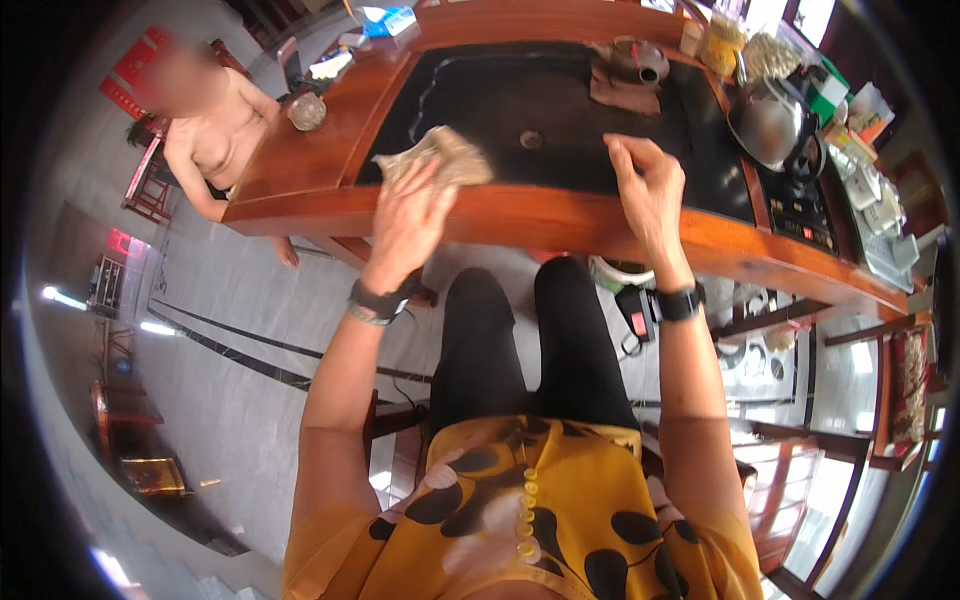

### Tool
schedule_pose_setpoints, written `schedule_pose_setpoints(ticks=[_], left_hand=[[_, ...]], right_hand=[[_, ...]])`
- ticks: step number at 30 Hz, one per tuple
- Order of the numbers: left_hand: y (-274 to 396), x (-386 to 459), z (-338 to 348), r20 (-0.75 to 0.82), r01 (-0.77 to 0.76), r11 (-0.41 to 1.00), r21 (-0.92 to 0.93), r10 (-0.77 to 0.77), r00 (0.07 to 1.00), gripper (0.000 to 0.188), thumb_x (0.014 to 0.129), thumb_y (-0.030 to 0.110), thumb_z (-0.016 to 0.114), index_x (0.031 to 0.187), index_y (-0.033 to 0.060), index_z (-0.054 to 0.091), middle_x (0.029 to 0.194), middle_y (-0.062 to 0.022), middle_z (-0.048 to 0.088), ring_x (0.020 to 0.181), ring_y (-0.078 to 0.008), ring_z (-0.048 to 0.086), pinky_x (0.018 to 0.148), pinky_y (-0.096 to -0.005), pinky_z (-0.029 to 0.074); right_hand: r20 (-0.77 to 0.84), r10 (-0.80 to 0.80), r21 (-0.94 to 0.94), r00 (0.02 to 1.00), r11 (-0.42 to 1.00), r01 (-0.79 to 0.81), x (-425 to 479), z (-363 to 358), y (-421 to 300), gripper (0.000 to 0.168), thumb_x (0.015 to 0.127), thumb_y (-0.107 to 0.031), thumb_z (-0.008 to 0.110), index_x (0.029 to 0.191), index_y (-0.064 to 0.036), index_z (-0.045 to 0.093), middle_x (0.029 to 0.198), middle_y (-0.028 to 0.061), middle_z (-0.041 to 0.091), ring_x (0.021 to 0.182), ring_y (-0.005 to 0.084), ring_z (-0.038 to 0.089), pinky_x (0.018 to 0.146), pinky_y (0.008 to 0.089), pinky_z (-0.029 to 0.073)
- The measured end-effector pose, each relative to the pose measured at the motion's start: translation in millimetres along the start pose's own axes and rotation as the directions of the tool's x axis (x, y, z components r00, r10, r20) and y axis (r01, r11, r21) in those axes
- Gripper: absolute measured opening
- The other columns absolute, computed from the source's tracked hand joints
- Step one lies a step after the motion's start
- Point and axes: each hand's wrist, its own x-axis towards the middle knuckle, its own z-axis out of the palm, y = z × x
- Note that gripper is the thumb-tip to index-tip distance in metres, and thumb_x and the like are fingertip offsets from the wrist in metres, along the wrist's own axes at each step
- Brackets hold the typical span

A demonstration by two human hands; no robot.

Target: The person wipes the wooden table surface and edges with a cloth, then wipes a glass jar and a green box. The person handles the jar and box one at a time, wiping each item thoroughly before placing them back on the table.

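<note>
In the head view my left hand lies over a folded tan cloth at the front left of a black tea tray. The cloth is blurred, and part of it is hidden under my fingers. My right hand is over the tray's front right part, fingers curled in, with nothing visible in it. Beyond it, a dark clay teapot sits at the back of the tray by a brown folded cloth. A small round drain shows in the tray.
The tray is set into a wooden table. A metal kettle stands at right behind a control panel, with jars farther back. A glass bowl is on the left, near a seated person. A bin stands below.
</note>
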Motion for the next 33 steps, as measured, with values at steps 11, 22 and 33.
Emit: schedule_pose_setpoints(ticks=[11,22,33], left_hand=[[120,27,55,0.065,-0.359,0.919,-0.163,0.373,0.925,0.05,0.104,0.041,0.044,0.139,0.0083,0.06,0.15,-0.0131,0.052,0.146,-0.0334,0.038,0.12,-0.0546,0.024],[-130,-33,-41,-0.08,0.13,0.988,0.085,-0.124,0.989,0.049,0.106,0.035,0.041,0.14,0.0032,0.056,0.146,-0.0232,0.052,0.139,-0.0386,0.045,0.117,-0.0434,0.032],[78,2,32,-0.004,-0.304,0.953,-0.015,0.304,0.953,0.048,0.105,0.038,0.046,0.13,0.0026,0.066,0.142,-0.0122,0.06,0.14,-0.0314,0.047,0.12,-0.0508,0.026]], right_hand=[[0.053,0.27,0.539,0.962,0.803,-0.255,1,4,24,0.023,0.098,-0.013,0.063,0.104,0.005,0.076,0.098,0.0092,0.077,0.088,0.0138,0.068,0.084,0.0267,0.053],[-0.108,0.194,0.223,0.975,0.96,-0.167,0,17,43,0.022,0.093,-0.019,0.068,0.1,-0.001,0.078,0.088,0.0127,0.077,0.08,0.0174,0.073,0.077,0.0302,0.056],[-0.134,0.113,0.005,0.985,0.994,-0.113,-7,13,16,0.022,0.093,-0.019,0.068,0.1,0.0,0.077,0.087,0.0187,0.075,0.081,0.0259,0.074,0.075,0.0332,0.056]])
